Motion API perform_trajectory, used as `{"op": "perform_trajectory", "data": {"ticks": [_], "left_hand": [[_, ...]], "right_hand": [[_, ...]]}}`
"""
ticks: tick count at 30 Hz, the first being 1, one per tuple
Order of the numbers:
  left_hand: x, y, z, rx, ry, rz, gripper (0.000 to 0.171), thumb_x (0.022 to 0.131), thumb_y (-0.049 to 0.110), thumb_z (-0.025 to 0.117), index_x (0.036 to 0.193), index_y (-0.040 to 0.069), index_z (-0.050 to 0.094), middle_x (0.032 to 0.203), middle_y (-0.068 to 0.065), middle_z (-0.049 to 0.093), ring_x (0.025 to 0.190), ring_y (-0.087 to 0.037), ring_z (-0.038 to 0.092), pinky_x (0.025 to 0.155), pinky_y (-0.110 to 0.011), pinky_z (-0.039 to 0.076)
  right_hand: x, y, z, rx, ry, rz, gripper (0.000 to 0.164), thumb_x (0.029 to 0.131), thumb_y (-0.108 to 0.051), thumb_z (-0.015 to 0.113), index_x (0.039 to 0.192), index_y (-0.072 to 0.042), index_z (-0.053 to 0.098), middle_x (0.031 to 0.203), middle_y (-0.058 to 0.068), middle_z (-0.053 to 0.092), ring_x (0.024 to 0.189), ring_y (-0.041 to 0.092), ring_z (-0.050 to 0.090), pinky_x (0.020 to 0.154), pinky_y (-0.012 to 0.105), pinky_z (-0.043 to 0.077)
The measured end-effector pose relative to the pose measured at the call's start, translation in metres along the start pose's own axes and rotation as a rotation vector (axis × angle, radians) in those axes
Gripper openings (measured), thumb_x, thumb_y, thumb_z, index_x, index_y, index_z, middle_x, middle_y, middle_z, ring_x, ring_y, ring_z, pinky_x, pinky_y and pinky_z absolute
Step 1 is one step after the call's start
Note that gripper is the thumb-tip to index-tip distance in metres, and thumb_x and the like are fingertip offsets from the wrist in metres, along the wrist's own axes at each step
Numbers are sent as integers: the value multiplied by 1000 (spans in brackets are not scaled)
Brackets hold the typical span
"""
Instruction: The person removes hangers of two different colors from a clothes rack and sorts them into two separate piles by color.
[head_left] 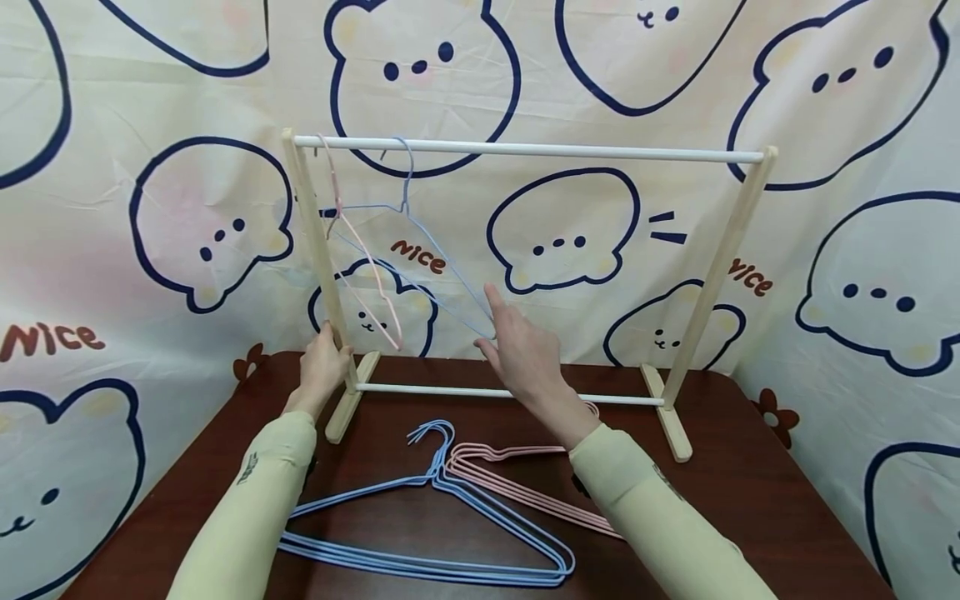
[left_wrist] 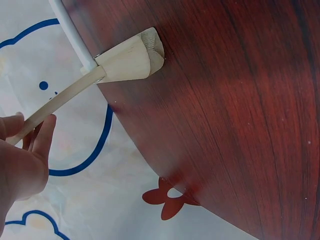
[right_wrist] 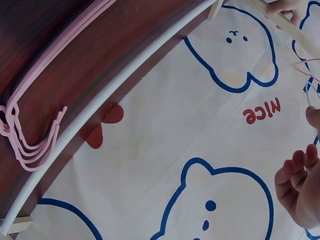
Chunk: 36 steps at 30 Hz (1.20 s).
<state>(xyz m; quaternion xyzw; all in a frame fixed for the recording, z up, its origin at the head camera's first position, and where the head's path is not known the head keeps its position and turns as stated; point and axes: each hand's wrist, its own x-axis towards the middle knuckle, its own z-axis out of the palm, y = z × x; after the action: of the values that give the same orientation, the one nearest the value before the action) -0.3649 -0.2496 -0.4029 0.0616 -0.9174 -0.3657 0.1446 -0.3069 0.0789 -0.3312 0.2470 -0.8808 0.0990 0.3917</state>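
My left hand [head_left: 322, 367] grips the left wooden post [head_left: 312, 225] of a small clothes rack, low down near its foot; the left wrist view shows the fingers around the post. On the white top rod [head_left: 540, 151], near that post, hang a pink hanger [head_left: 337, 196] and a blue hanger [head_left: 406, 200]. My right hand [head_left: 528, 350] is at the blue hanger's lower right corner. Its index finger points up and its thumb stands apart, with the corner between them. In the right wrist view, its other fingers are loosely bent.
Several blue hangers [head_left: 420, 568] lie stacked on the dark wooden table [head_left: 360, 508] in front of the rack. Several pink hangers [head_left: 517, 493] lie beside them, partly under my right forearm. A lower white rod [head_left: 442, 390] joins the rack's feet. A bear-print cloth hangs behind.
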Motion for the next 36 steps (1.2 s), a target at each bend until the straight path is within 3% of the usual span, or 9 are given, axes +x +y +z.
{"op": "perform_trajectory", "data": {"ticks": [10,16,26,36], "left_hand": [[0,-1,-1,23,18,19,41,100,11,52,136,-4,38,126,-34,55,111,-51,59,90,-61,51],[0,-1,-1,32,22,23,39,100,10,52,134,-5,39,125,-34,56,110,-51,59,90,-60,51],[1,0,-1,24,27,8,39,100,9,52,135,-5,39,125,-34,55,111,-51,60,90,-60,52],[2,-1,1,17,21,10,40,101,10,51,136,-4,38,126,-35,54,110,-52,60,88,-60,52]], "right_hand": [[0,-1,1,16,172,-153,65,91,-21,70,149,-12,44,90,2,75,48,13,54,38,27,39],[-1,1,-6,14,217,-189,63,88,-18,75,145,-9,50,107,7,76,55,15,65,40,26,44],[-6,12,-25,160,377,-240,64,82,-11,79,140,-2,53,66,3,68,46,11,58,38,22,38],[-32,19,-45,316,402,-208,63,79,-8,79,136,2,56,62,3,60,45,8,51,41,20,41]]}}
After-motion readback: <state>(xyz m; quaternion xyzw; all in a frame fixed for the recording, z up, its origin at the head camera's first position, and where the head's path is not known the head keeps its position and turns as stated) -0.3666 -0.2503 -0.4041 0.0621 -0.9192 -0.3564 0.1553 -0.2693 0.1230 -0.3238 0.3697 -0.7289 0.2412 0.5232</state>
